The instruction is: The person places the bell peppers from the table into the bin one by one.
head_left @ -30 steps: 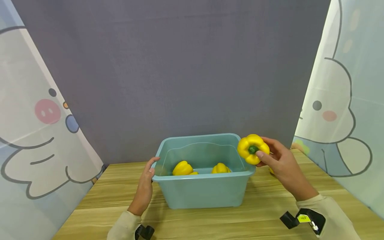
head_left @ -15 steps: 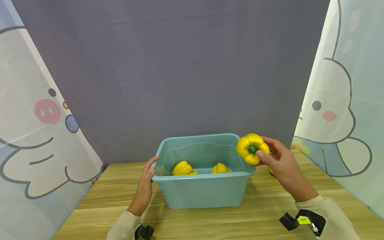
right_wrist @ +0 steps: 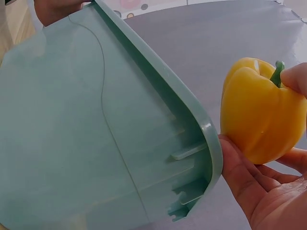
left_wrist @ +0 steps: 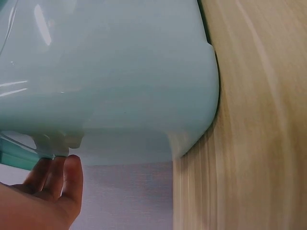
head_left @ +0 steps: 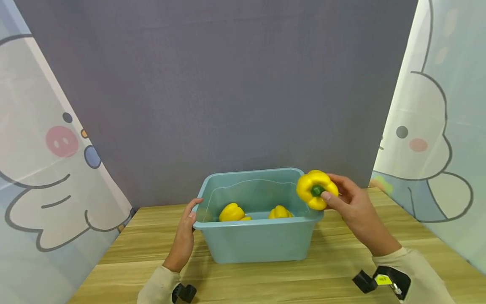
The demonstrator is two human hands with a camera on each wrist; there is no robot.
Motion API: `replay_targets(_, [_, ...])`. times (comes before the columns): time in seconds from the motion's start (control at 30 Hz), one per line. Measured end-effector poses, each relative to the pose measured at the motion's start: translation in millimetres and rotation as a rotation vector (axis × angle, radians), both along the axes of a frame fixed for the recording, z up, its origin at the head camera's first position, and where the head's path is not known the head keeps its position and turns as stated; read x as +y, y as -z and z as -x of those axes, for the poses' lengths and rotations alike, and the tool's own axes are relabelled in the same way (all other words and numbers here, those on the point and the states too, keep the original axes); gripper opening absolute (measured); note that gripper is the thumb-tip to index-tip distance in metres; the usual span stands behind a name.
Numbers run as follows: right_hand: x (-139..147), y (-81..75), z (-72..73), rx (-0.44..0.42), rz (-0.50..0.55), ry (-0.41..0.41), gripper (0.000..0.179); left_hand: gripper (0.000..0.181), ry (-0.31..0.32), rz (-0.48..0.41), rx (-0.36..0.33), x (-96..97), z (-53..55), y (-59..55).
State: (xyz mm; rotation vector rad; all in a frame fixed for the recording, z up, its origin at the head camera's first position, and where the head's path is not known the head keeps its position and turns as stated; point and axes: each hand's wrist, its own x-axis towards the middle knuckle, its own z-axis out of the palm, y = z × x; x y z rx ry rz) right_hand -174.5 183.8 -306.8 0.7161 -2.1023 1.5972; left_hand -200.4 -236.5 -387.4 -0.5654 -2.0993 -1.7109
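Note:
In the head view a pale blue-green plastic bin [head_left: 258, 242] stands on the table. My left hand [head_left: 183, 238] grips its left rim; the left wrist view shows several fingertips [left_wrist: 72, 165] against the outer wall under the rim. My right hand [head_left: 358, 217] holds a yellow bell pepper [head_left: 308, 195] up at the bin's right rim, thumb by its green stem and fingers underneath. In the right wrist view this bell pepper [right_wrist: 259, 115] is outside the rim's edge. Inside the bin lie a yellow bell pepper [head_left: 230, 212] at left and another bell pepper [head_left: 280, 212] at right.
A sliver of yellow [head_left: 247, 218] shows beside the left pepper, mostly hidden by the bin's front wall. The wood-grain table [head_left: 144, 253] extends around the bin. Behind it hangs a grey curtain [head_left: 228, 84], with cartoon-printed cloths at both sides.
My right hand and the bell pepper have shifted slightly left over the bin's rim. A bit of yellow behind that hand is now hidden. The left hand stays on the rim.

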Motion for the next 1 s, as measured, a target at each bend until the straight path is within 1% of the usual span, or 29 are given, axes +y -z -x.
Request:
replay_targets(0.23, [-2,3.2,-0.9,-0.009,-0.024,0.019,0.045,0.047,0.011,-0.001,0.008,-0.1,0.1,1.3])
replay_targets(0.43, [-8,4.3,-2.9,0.03,-0.043,0.062,0.045,0.045,0.023,-0.003,0.014,-0.2,1.4,-0.9])
replay_targets(0.8, [-12,3.4,-1.5,0.044,-0.071,0.043,0.044,0.046,-0.008,0.007,-0.003,-2.7,-1.8,0.7])
replay_targets(1.0, [-10,4.5,-2.8,0.056,-0.08,0.059,0.042,0.048,0.009,-0.003,0.0,-0.6,-0.7,0.6])
